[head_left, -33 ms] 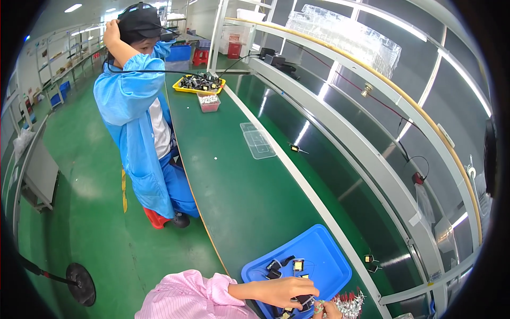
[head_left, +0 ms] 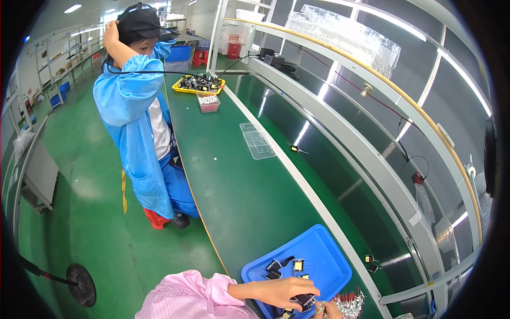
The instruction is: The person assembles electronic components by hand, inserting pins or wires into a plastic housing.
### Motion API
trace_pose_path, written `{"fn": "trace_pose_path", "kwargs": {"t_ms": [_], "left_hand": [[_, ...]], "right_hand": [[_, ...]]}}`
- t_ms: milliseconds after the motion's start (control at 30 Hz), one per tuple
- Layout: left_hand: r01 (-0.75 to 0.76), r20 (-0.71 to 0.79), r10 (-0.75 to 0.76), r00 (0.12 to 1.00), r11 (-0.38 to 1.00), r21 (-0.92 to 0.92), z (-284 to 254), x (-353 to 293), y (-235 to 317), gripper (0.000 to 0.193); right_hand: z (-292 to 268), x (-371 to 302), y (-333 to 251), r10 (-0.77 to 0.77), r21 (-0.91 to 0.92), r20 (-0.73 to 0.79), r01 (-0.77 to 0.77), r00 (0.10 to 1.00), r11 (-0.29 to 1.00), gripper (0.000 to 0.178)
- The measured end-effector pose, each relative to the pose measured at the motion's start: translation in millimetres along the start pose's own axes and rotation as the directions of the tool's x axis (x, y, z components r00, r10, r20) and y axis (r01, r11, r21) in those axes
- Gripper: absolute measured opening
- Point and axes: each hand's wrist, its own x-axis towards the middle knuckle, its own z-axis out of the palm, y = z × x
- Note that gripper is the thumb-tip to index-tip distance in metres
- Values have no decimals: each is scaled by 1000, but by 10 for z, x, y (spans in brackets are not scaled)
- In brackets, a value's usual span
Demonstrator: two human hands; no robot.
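Observation:
My left hand (head_left: 281,292) comes out of a pink sleeve at the lower edge and lies over the near corner of a blue tray (head_left: 324,255). Its fingers curl around a small black component (head_left: 304,300). More black parts (head_left: 273,266) and a yellow-and-black one (head_left: 298,265) lie loose in the tray. Only the fingertips of my right hand (head_left: 329,311) show at the bottom edge, close to the left fingers and beside a heap of silvery pins (head_left: 349,304). What the right hand holds is cut off.
A person in a blue coat (head_left: 138,117) and black cap sits at the left side of the long green bench (head_left: 234,181). Farther along it are a yellow tray of black parts (head_left: 201,83), a small clear box (head_left: 208,102) and flat clear lids (head_left: 256,141). A round black stand base (head_left: 81,284) sits on the floor.

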Motion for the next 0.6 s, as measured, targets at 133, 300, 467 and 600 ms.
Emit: {"fn": "trace_pose_path", "kwargs": {"t_ms": [133, 300, 467, 600], "left_hand": [[134, 58, -122, 991, 946, -296, -8, 19, 2, 46], [203, -34, -231, 972, 907, -368, -43, 25, -9, 37], [276, -34, -322, 946, 856, -436, -88, 119, -16, 33], [263, 37, -274, 961, 863, -431, -39, 199, -69, 32]], "right_hand": [[-30, -44, -20, -57, -36, -77, 54, 995, 998, 15], [63, -1, -168, -102, 167, -290, 156, 952, 974, 8], [-7, 108, -215, -138, 221, -260, 198, 956, 955, 5], [-72, 101, -142, -114, 157, -255, 158, 960, 975, 12]]}}
